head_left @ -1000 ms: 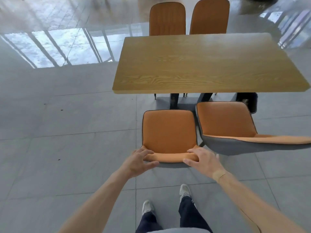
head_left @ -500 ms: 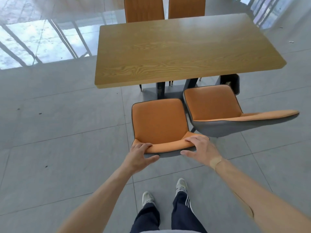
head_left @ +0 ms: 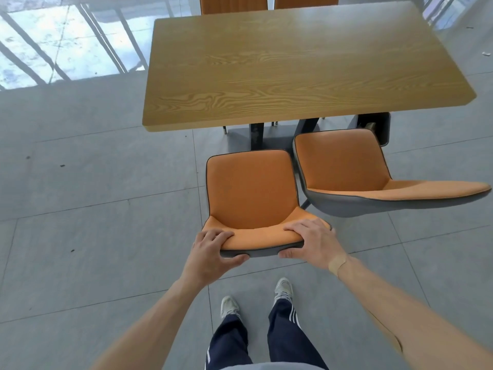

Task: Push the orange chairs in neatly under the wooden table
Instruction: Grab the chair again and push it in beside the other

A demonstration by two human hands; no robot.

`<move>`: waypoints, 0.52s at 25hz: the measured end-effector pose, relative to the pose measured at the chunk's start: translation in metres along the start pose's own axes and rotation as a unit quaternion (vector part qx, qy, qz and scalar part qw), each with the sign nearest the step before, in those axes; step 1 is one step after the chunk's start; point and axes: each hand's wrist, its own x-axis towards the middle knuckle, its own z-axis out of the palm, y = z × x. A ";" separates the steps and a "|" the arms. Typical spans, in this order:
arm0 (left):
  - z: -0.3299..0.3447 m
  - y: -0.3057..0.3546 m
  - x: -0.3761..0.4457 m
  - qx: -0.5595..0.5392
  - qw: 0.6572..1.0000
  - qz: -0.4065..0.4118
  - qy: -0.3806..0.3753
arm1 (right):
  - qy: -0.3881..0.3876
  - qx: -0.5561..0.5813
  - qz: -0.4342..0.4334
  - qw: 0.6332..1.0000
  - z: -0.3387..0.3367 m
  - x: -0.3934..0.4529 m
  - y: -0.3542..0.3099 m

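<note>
Just short of the wooden table point(head_left: 301, 62), the near orange chair point(head_left: 250, 188) is standing on the grey floor, its seat not yet under the tabletop. The left hand point(head_left: 210, 252) and right hand point(head_left: 312, 243) are both gripping the top of its backrest, fingers curling over the front, thumbs behind. A second orange chair point(head_left: 344, 166) is sitting just beside it, angled.

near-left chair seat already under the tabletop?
No. The near-left chair, gripped at its backrest by the left hand and right hand, has its seat fully clear of the wooden table edge.
</note>
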 end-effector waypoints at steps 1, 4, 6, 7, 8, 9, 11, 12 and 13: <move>0.000 0.000 0.001 0.002 1.000 0.002 0.000 | 0.004 -0.002 -0.002 1.000 0.000 0.001 0.000; -0.001 0.001 0.003 0.005 1.000 0.007 0.001 | 0.011 -0.004 -0.005 1.000 0.002 0.003 0.002; -0.001 0.001 0.004 0.002 1.000 0.013 0.010 | 0.013 -0.004 -0.005 1.000 0.002 0.003 0.003; -0.001 0.001 0.004 0.001 1.000 0.017 0.015 | 0.015 -0.002 -0.004 1.000 0.002 0.003 0.003; -0.001 0.001 0.005 0.001 1.000 0.021 0.018 | 0.016 0.000 -0.004 1.000 0.002 0.003 0.003; -0.001 0.002 0.005 0.002 1.000 0.022 0.020 | 0.018 0.001 -0.004 1.000 0.002 0.004 0.003; -0.002 0.002 0.007 0.003 1.000 0.021 0.019 | 0.021 0.001 -0.005 1.000 0.002 0.005 0.003; -0.002 0.002 0.008 0.005 1.000 0.021 0.018 | 0.023 0.001 -0.004 1.000 0.002 0.005 0.003; -0.003 0.001 0.009 0.007 1.000 0.022 0.017 | 0.023 0.003 -0.004 1.000 0.001 0.006 0.004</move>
